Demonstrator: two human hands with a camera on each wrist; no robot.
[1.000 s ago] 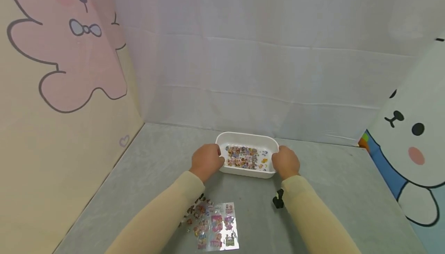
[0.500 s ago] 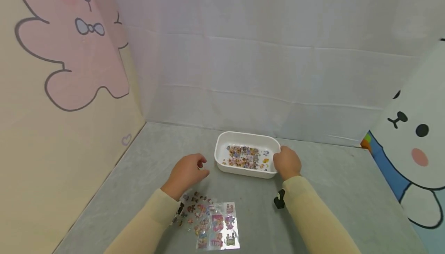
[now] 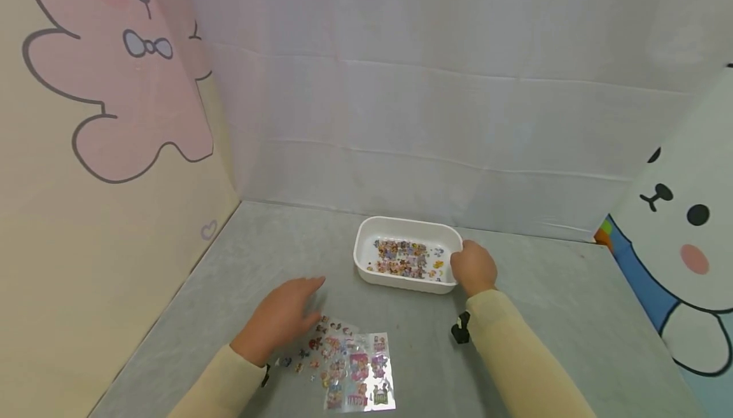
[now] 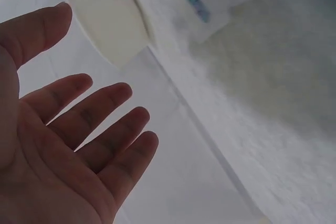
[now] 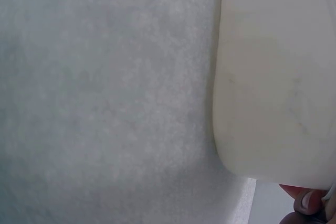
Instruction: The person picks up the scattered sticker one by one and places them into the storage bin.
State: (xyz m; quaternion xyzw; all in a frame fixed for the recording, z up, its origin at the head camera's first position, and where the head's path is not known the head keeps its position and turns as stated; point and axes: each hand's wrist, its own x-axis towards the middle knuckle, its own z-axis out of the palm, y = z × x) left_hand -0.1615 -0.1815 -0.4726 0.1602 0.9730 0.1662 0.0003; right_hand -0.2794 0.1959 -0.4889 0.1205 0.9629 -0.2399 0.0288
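Right hand grips the white tray, left hand carries nothing

The right hand (image 3: 474, 268) holds the right end of the white tray (image 3: 403, 284), with its fingers bent at the rim; the right wrist view shows only some fingertips there, so I cannot tell the thumb's place. Probably the end is chosen because a rim is easy to grasp without touching what lies inside. The tray seems to rest on the grey table (image 3: 544, 316), near the back curtain (image 3: 429, 119).

In the tray lie many small colourful pieces (image 3: 401, 259), most of them close together; whether they are loose or fixed on sheets is too small to tell. The raised walls would keep them from going out.

The left hand (image 3: 280, 316) is wide, its thumb apart from the 4 fingers, and it holds nothing. It is beside 2 sticker sheets, apparently overlapping: a shiny sheet (image 3: 369, 373) and a clear sheet (image 3: 329, 347). They lie flat near the person, perhaps to be within easy reach.
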